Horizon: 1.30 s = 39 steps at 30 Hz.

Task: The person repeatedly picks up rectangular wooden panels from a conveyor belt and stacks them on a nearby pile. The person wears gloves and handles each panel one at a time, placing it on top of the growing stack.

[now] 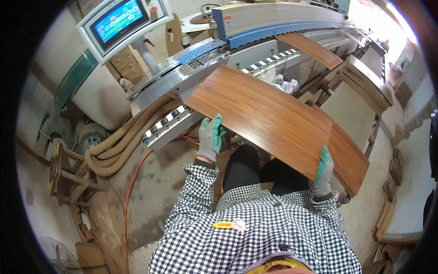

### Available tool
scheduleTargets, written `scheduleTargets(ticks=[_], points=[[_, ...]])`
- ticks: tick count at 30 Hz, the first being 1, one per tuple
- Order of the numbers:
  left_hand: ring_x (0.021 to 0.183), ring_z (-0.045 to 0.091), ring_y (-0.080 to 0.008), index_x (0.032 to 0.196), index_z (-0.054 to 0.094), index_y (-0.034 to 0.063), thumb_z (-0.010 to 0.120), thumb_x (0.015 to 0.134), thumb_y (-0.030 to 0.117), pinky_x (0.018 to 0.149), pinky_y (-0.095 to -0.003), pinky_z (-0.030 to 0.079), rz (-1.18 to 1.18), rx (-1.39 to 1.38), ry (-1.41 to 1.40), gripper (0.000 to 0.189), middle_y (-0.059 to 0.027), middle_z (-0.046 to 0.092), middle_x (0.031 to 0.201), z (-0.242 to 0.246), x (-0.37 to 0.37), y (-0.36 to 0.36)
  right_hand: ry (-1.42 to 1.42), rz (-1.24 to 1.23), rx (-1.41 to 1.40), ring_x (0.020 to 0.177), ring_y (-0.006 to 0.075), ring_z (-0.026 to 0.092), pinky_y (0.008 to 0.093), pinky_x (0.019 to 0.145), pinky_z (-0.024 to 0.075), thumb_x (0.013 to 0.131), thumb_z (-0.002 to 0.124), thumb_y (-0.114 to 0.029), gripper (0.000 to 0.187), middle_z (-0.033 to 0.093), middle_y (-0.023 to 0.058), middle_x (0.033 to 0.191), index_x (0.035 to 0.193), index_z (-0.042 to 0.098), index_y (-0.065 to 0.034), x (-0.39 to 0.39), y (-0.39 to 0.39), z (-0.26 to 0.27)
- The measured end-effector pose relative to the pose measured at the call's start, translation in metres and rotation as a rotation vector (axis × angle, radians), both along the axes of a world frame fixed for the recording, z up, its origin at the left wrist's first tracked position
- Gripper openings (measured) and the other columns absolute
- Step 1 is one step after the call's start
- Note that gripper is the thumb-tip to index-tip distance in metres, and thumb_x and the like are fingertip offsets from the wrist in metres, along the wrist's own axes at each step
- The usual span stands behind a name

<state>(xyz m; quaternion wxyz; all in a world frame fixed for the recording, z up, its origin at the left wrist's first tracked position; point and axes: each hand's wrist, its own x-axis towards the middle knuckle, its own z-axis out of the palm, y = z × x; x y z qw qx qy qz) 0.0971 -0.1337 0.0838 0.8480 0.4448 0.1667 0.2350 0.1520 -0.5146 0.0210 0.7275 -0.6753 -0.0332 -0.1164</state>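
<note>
A brown wood-grain panel (267, 113) spans the space in front of me, tilted across the near end of what looks like an edge banding machine (284, 20). My left hand (211, 137), in a grey and green work glove, grips its near long edge toward the left end. At the panel's right end my right hand (323, 171), gloved the same way, holds the short edge. Beneath and beyond that end lies another wood-grain panel (349, 161), partly covered by the held one. A further brown panel (311, 49) rests on the machine's roller rail.
A control screen (118, 19) stands at upper left. Below it run ribbed hoses (126, 137), a roller support arm (167, 125) and a red air hose (131, 185). Stacked panels (368, 84) sit at right on a conveyor. Crumpled clear plastic (279, 80) lies behind the held panel.
</note>
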Motion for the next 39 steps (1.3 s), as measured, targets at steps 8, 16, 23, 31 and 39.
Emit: scheduleTargets(ticks=[8,16,23,31,39], points=[[0.106,0.061,-0.0194,0.133,0.047,-0.0003,0.060,0.095,0.020,0.090,-0.0314,0.052,0.021,0.067,-0.204,0.044,-0.0104,0.059,0.121,-0.006,-0.049,0.017,0.417,0.931,0.107,0.071,0.0202,0.067,0.0307,0.063,0.0550,0.101,0.047,-0.029,0.038,0.068,0.0155,0.094,0.120,0.053,0.0035,-0.034,0.136,0.081],[0.112,0.058,-0.0183,0.143,0.036,-0.0010,0.057,0.097,0.020,0.093,-0.0311,0.051,0.131,0.228,-0.079,0.054,-0.0111,0.054,0.130,-0.003,-0.105,0.023,0.458,1.193,-0.033,0.070,0.0119,0.065,0.0255,0.065,0.0544,0.101,0.049,-0.032,0.038,0.070,0.0097,0.091,0.119,0.057,0.0015,-0.032,0.194,0.083],[0.115,0.051,-0.0135,0.149,0.028,0.0020,0.056,0.098,0.016,0.097,-0.0277,0.044,0.273,0.274,-0.078,0.060,-0.0076,0.047,0.136,-0.006,-0.106,0.023,0.349,1.304,-0.006,0.080,0.0120,0.064,0.0249,0.075,0.0532,0.102,0.047,-0.035,0.047,0.067,0.0098,0.097,0.131,0.052,0.0019,-0.027,0.160,0.073],[0.120,0.047,-0.0122,0.150,0.028,0.0044,0.054,0.100,0.020,0.100,-0.0276,0.041,0.093,0.374,-0.029,0.059,-0.0046,0.045,0.139,0.000,-0.118,0.048,0.648,0.621,-0.050,0.071,0.0192,0.064,0.0309,0.066,0.0536,0.102,0.046,-0.028,0.039,0.068,0.0131,0.090,0.126,0.056,0.0004,-0.049,0.012,-0.003],[0.114,0.049,-0.0106,0.152,0.025,0.0093,0.054,0.100,0.021,0.092,-0.0243,0.044,0.050,0.709,-0.025,0.061,-0.0020,0.045,0.138,0.008,-0.108,0.049,0.528,0.547,0.050,0.073,0.0168,0.065,0.0300,0.068,0.0538,0.101,0.049,-0.029,0.040,0.069,0.0112,0.091,0.127,0.055,-0.0002,-0.068,-0.007,-0.043]])
